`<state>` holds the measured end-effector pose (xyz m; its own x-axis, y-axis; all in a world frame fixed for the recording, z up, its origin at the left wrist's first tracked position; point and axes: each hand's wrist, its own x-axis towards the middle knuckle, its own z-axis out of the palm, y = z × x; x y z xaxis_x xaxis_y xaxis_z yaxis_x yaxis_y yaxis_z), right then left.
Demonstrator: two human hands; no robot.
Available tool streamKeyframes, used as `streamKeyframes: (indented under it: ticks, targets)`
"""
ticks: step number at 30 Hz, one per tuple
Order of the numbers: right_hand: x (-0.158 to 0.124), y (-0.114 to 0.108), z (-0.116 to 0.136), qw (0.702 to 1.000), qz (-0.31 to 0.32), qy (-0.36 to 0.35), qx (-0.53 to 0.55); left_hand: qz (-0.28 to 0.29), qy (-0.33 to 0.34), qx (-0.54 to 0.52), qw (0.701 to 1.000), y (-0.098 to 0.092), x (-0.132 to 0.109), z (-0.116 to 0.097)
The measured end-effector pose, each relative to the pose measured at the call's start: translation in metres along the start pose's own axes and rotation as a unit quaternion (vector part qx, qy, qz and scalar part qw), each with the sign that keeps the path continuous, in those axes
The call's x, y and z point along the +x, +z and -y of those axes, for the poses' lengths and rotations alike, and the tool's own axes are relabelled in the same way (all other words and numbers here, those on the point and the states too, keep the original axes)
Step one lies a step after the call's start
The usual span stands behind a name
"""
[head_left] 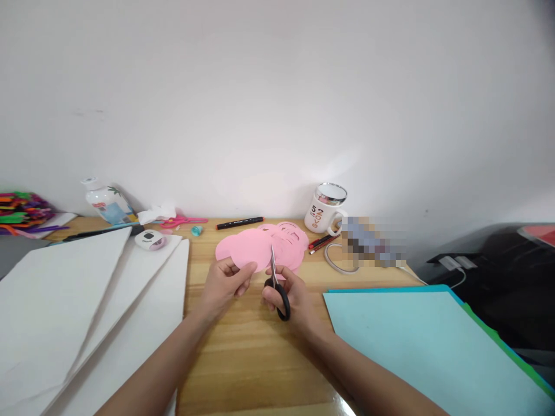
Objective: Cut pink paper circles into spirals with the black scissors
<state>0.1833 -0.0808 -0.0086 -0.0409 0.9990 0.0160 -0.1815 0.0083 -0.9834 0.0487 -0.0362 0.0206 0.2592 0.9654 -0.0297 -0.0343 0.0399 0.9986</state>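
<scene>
My left hand (225, 284) pinches the near edge of a pink paper sheet (245, 247) held just above the wooden table (255, 352). My right hand (291, 294) grips black-handled scissors (276, 282), fingers through the loops. The blades point up and away into the pink sheet's edge. More pink cut-out pieces (291, 237) with holes lie behind it on the table.
White sheets (87, 312) lie stacked at the left, light blue and green sheets (429, 346) at the right. At the back stand a white mug (326, 209), a black marker (240, 222), red pencils (323, 241), a plastic bottle (106, 202), a tape dispenser (150, 239) and colourful sticks (21, 211).
</scene>
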Motion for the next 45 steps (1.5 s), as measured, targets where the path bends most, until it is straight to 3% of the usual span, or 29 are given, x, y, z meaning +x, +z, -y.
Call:
streamKeyframes:
  ticks: [23, 45]
  targets:
    - [0.0015, -0.0022, -0.0047, 0.999, -0.006, 0.001, 0.038, 0.028, -0.016, 0.018, 0.999, -0.0035, 0.0017, 0.0061]
    - [0.0010, -0.0014, -0.0009, 1.000, -0.012, 0.010, -0.001, -0.001, 0.015, -0.007, 1.000, -0.0029, 0.0016, 0.0016]
